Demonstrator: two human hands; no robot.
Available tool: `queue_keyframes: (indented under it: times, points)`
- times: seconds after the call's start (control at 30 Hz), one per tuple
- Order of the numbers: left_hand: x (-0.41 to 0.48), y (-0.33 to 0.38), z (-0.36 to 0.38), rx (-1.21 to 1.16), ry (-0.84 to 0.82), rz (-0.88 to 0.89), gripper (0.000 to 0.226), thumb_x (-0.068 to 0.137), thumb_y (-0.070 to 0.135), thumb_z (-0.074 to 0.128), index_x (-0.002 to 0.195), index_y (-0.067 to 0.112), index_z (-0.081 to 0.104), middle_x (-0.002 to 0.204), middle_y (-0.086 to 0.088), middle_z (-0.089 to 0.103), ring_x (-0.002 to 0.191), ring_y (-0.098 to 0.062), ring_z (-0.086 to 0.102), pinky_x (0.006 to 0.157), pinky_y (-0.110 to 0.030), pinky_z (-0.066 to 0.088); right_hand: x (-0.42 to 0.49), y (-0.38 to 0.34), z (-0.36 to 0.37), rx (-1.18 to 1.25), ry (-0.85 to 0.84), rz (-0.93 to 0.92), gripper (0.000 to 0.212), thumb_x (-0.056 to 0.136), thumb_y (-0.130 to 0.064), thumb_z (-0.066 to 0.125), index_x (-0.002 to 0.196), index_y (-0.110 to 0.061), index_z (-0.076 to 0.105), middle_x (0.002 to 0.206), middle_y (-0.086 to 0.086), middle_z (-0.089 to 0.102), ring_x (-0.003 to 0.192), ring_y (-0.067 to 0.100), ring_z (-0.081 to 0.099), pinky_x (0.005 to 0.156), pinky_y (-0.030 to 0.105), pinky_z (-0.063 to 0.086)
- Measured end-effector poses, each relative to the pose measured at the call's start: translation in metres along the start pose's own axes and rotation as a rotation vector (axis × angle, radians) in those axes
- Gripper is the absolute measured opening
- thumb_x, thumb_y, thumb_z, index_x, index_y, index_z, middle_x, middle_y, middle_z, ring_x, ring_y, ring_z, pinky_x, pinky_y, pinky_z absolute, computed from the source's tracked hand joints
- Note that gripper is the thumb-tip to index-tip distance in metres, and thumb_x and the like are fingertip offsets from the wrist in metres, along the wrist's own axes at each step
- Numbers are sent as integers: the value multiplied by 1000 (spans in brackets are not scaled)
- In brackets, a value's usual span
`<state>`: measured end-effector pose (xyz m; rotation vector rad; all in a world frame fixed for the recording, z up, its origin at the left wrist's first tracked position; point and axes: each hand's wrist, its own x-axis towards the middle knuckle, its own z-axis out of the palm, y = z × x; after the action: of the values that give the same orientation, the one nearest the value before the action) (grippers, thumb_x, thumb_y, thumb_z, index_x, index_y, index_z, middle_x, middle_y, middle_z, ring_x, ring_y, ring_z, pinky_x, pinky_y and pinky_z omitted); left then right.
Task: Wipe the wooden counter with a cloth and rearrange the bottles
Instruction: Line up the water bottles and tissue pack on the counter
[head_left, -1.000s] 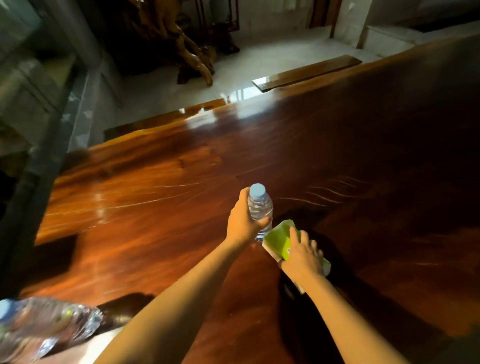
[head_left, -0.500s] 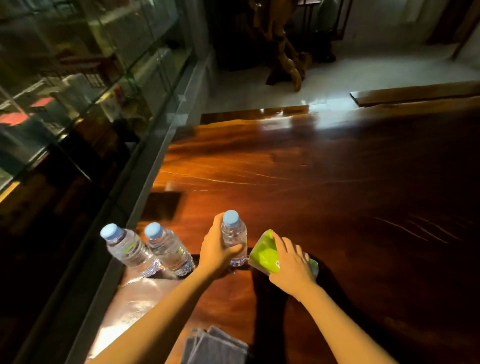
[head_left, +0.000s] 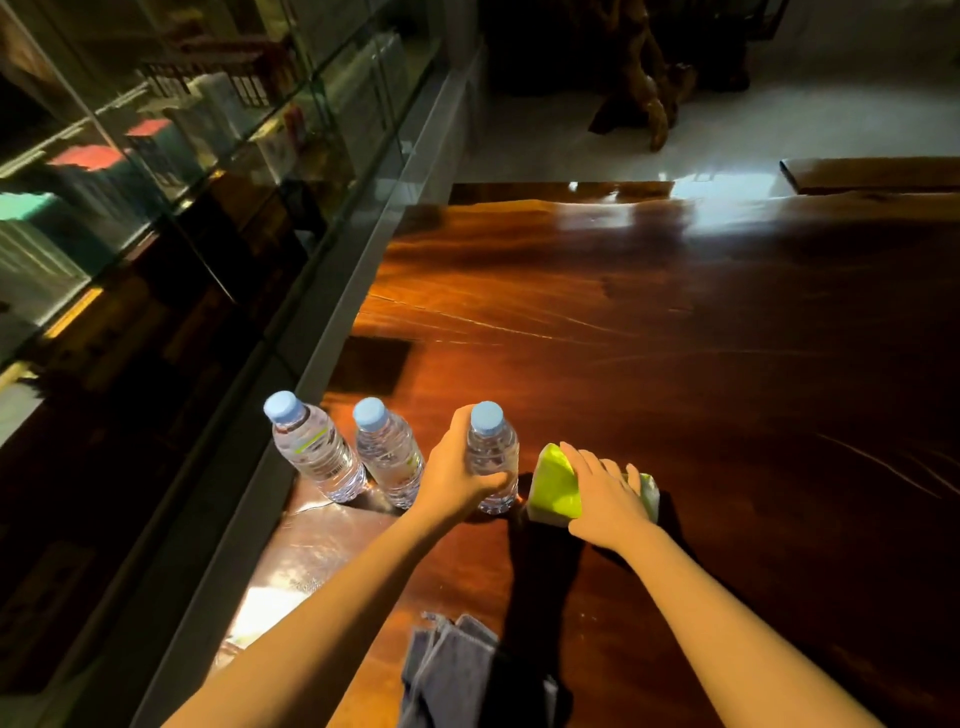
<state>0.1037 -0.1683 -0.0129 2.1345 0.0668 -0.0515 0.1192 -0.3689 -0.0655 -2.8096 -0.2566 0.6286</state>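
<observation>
Three clear water bottles with pale blue caps stand in a row near the left edge of the dark, glossy wooden counter (head_left: 675, 322). My left hand (head_left: 457, 475) is wrapped around the rightmost bottle (head_left: 493, 457), which stands upright on the wood. The middle bottle (head_left: 389, 457) and the left bottle (head_left: 314, 452) stand free beside it. My right hand (head_left: 605, 499) presses flat on a folded green-and-white cloth (head_left: 556, 486) just right of the held bottle.
A grey folded cloth (head_left: 452, 670) lies at the counter's near edge. A metal-framed glass partition (head_left: 332, 291) runs along the left side. Beyond the far end are a pale floor, a carved wooden base (head_left: 644, 88) and a wooden bench top (head_left: 872, 174).
My view has swung left, bringing two standing bottles and the grey cloth into sight. My left hand has carried its bottle to stand next to them, and my right hand followed with the green cloth.
</observation>
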Motion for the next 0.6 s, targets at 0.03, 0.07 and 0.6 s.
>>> queue_keyframes:
  times: [0.03,0.07,0.6]
  points:
    - [0,0,0,-8,-2,-2,65,64,11,78,99,49,38,86,21,58,76,21,57,61,4,39,1,1,0,13,-11,4,101,73,-15,67,150,-30,2,154,-5,23,141,25,23,117,53,9]
    - [0,-1,0,-18,-7,-3,64,64,11,77,99,48,39,86,20,58,76,17,58,61,3,40,1,1,1,23,-19,3,100,73,-15,67,150,-30,4,154,-5,23,142,25,23,117,55,8]
    - [-2,2,-3,-67,-81,30,69,68,11,76,116,35,32,94,18,55,88,-10,60,73,-16,47,-1,10,-2,-5,-1,-61,95,73,-10,66,147,-33,12,150,-6,28,139,25,26,115,61,5]
